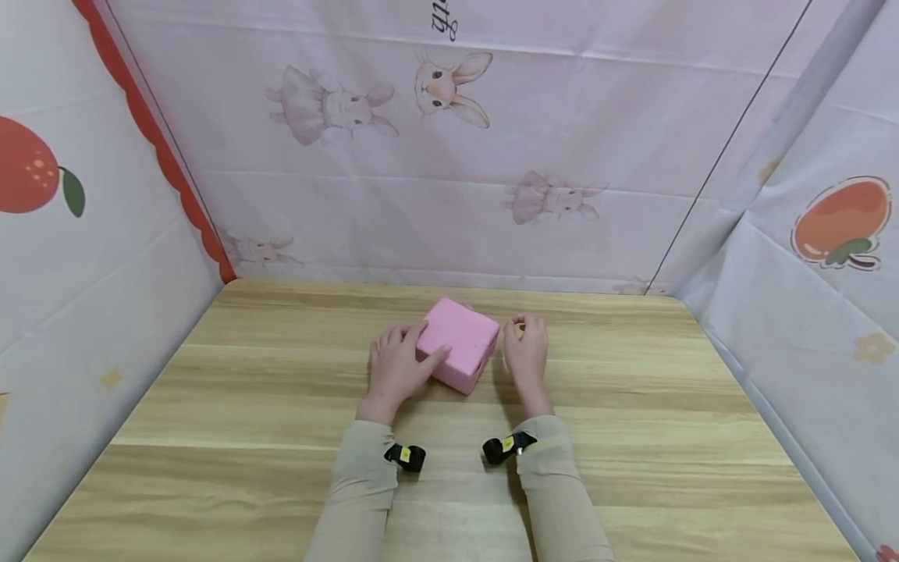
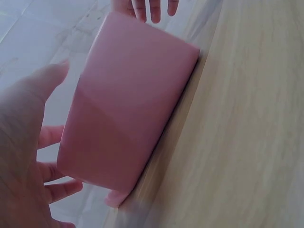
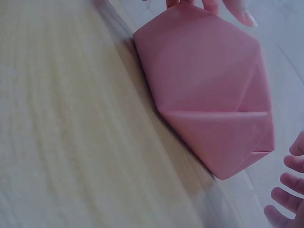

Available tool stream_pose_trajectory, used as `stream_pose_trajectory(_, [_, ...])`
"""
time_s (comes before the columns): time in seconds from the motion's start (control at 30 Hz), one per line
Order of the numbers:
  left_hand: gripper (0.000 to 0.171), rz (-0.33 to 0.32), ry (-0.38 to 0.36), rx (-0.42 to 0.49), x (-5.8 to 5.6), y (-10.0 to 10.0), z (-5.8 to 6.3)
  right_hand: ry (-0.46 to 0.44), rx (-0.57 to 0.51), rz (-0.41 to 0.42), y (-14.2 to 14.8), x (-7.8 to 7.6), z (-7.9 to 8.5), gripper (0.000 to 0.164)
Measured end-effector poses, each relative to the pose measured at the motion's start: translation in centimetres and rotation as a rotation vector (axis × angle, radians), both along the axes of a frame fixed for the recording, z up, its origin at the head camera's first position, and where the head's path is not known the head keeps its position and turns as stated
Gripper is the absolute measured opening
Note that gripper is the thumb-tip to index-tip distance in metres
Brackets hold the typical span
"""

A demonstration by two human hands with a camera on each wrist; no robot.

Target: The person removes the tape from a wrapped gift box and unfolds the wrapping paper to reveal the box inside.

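A pink box [image 1: 460, 336] wrapped in smooth paper sits at an angle on the wooden table. My left hand [image 1: 398, 363] holds its left corner, thumb over the top and fingers along the far left side. In the right wrist view, the end of the box [image 3: 209, 90] has creased, folded paper with a triangular flap [image 3: 213, 137] standing out. A small bit of pink paper [image 2: 116, 197] juts from the opposite end, low by the table. My right hand [image 1: 527, 351] is just right of the box, apart from it, fingers loosely curled and holding nothing.
The wooden table [image 1: 232, 437] spreads around the box. A pale sheet with printed rabbits [image 1: 449, 226] hangs behind its far edge. White sheets with fruit prints stand along the left side [image 1: 91, 281] and the right side [image 1: 787, 304].
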State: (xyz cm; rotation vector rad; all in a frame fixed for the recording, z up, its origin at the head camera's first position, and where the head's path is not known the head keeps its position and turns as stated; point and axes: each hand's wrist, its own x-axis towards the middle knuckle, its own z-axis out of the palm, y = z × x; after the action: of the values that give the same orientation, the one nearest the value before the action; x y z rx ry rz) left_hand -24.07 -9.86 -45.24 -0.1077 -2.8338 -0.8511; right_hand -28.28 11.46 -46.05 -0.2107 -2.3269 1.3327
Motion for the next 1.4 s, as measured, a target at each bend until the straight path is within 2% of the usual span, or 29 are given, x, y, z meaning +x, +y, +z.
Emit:
stream_pose_trajectory(0.33, [0.07,0.003,0.016,0.027,-0.03,0.01,-0.06,-0.048,0.024,0.072,-0.19,0.33,0.43,0.023])
stream_pose_trajectory(0.53, [0.064,0.003,0.049,0.038,-0.01,0.15,0.05,-0.053,0.05,0.171,-0.3,0.46,0.44,0.032])
stream_pose_trajectory(0.73, [0.053,0.006,0.09,0.044,-0.02,0.29,0.29,-0.052,0.109,0.233,-0.06,0.43,0.47,0.046])
stream_pose_trajectory(0.9, [0.052,0.015,0.092,0.051,-0.23,0.28,0.21,-0.08,0.138,0.29,0.3,0.49,0.73,0.052])
stream_pose_trajectory(1.17, [0.053,0.014,0.081,0.061,-0.15,0.27,0.09,-0.065,0.164,0.274,0.33,0.56,0.71,0.039])
stream_pose_trajectory(1.33, [0.053,0.008,0.078,0.078,-0.1,0.31,0.22,0.029,0.168,0.281,0.26,0.46,0.64,0.02])
stream_pose_trajectory(1.4, [0.053,0.006,0.074,0.081,-0.08,0.31,0.3,0.078,0.171,0.29,0.23,0.44,0.58,0.017])
